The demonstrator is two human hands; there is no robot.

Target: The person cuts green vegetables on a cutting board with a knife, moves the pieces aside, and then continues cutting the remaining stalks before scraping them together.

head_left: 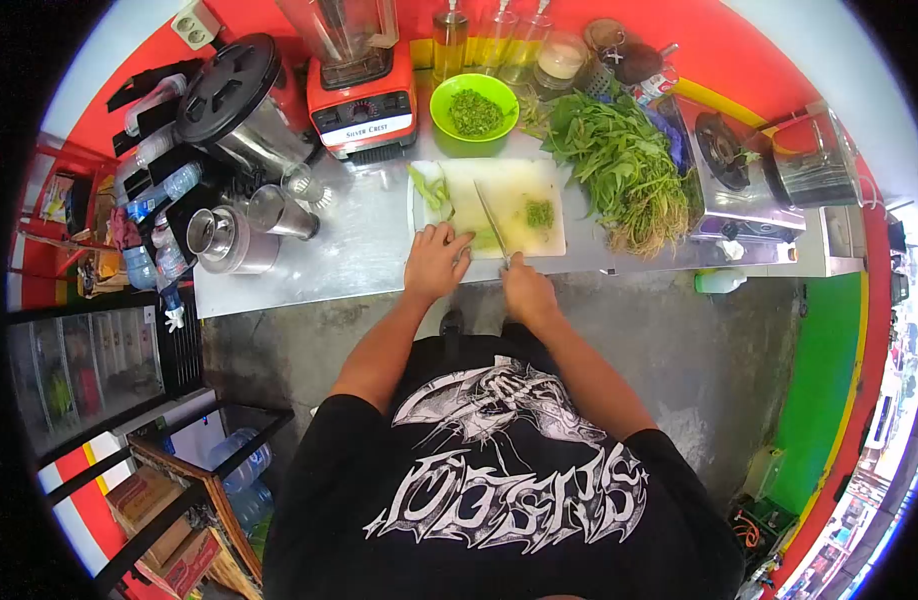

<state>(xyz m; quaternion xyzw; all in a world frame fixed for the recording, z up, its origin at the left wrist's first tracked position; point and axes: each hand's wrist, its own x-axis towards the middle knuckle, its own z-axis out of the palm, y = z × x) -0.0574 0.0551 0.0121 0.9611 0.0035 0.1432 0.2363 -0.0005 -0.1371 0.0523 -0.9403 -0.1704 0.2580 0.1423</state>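
A white cutting board (547,178) lies near the front edge of the metal table. My right hand (531,292) is wrapped round the handle of a knife (490,215), whose blade reaches over the board. At the board's left front, my left hand (440,262) rests with bent fingers beside green pods; whether it pinches one is too small to tell. More green pods (431,190) lie at the board's left edge. A small heap of chopped greens (539,213) is right of the blade. Behind the board stands a green bowl (474,137) of chopped greens.
Leafy greens with roots (624,165) are piled right of the board. A red blender (363,112), oil bottles (449,45) and a large lidded pot (241,110) stand behind. Metal containers (239,240) are at the left, a stove (729,190) at the right.
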